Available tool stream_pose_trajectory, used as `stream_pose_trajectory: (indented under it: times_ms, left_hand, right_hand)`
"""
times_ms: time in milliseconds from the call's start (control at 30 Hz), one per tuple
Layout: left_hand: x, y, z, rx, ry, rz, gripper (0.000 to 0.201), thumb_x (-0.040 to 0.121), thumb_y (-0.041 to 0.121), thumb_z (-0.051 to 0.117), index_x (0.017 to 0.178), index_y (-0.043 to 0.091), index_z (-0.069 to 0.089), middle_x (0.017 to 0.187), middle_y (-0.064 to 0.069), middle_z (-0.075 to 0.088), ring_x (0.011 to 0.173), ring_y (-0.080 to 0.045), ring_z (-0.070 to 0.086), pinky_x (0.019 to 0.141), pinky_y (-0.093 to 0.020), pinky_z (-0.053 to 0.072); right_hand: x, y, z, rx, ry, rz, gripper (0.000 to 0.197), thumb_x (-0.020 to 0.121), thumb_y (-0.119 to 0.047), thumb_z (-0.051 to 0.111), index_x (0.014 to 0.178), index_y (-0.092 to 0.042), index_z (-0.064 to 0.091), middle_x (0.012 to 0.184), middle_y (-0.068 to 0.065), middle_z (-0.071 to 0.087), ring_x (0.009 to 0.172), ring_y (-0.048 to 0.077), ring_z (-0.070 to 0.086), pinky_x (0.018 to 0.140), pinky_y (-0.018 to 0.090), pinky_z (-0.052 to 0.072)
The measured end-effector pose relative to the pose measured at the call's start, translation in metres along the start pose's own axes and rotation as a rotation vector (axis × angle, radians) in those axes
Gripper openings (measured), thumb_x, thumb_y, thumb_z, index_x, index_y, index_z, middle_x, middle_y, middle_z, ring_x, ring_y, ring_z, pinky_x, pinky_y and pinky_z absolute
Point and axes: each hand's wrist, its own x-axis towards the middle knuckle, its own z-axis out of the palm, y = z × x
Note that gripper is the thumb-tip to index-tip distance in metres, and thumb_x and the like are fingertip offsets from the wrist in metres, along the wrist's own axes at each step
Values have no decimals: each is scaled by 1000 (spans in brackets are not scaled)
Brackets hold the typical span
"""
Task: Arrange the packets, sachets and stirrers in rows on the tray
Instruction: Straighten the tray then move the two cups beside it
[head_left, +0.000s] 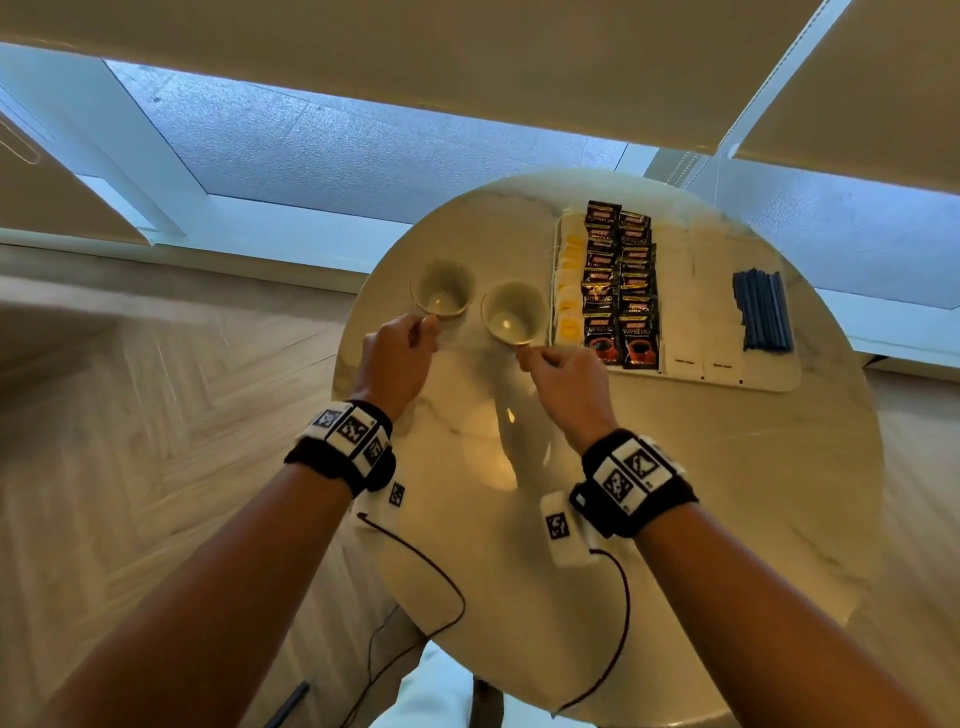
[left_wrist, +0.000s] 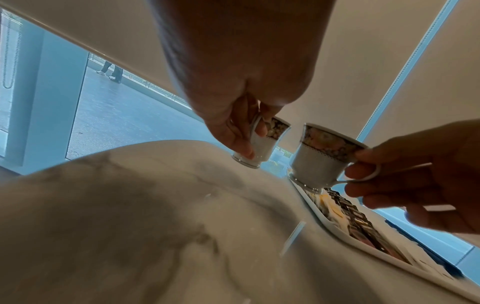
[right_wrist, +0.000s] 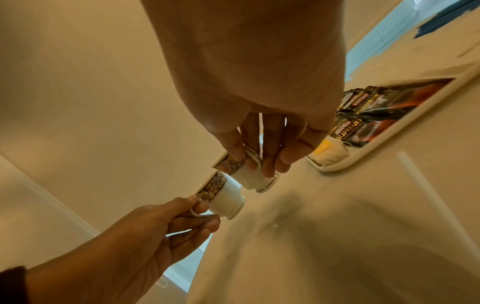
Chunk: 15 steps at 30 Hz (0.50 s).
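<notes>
Marble, pale and veined, tops the round table (head_left: 623, 493) where a person works with both hands. At its far right side lies a white rectangular tray (head_left: 774, 382), carrying rows from left to right: yellow-and-white sachets (head_left: 567, 291), two columns of overlapping dark coffee packets (head_left: 621, 291), white packets (head_left: 698, 312) and, well apart at the right end, a bundle of blue stirrers (head_left: 762, 312). Two white teacups with floral rim bands are held side by side just left of the tray. The left hand (head_left: 396, 364) pinches the handle of the left teacup (head_left: 443, 289), fingers curled round it; the cup is raised and tilted off the tabletop. The right hand (head_left: 566, 382) grips the handle of the right teacup (head_left: 513, 312), thumb on the rim band; whether its foot touches the tray's edge cannot be told.
</notes>
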Motion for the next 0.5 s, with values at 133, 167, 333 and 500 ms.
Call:
stream_pose_trajectory:
  times_ms: [133, 167, 333, 500]
  left_hand:
    - [40, 6, 16, -23, 27, -24, 39, 103, 39, 44, 91, 13, 71, 83, -2, 71, 77, -19, 66, 64, -22, 45]
    - [49, 5, 20, -27, 30, -35, 40, 103, 39, 44, 90, 13, 71, 82, -3, 71, 77, -20, 66, 63, -21, 43]
    - [76, 3, 42, -76, 54, -99, 40, 103, 40, 45, 91, 13, 73, 82, -2, 72, 80, -22, 67, 71, -26, 47]
    - [85, 4, 55, -88, 75, -72, 38, 103, 40, 47, 97, 12, 73, 83, -1, 73, 81, -20, 68, 75, -28, 50]
  right_hand:
    - [47, -13, 5, 30, 44, 42, 45, 94, -40, 64, 80, 2, 75, 84, 19, 74, 85, 35, 69, 85, 46, 56]
    - [58, -15, 8, 29, 60, 46, 43, 94, -38, 63, 78, 0, 76, 80, 17, 74, 82, 34, 69, 83, 45, 56]
    - [93, -13, 23, -23, 119, 56, 41, 98, -31, 60, 65, -8, 70, 66, 11, 65, 65, 25, 58, 66, 31, 43]
    - [110, -3, 39, -116, 159, 47, 44, 102, -39, 54, 91, -4, 79, 88, 17, 73, 88, 32, 67, 69, 26, 32]
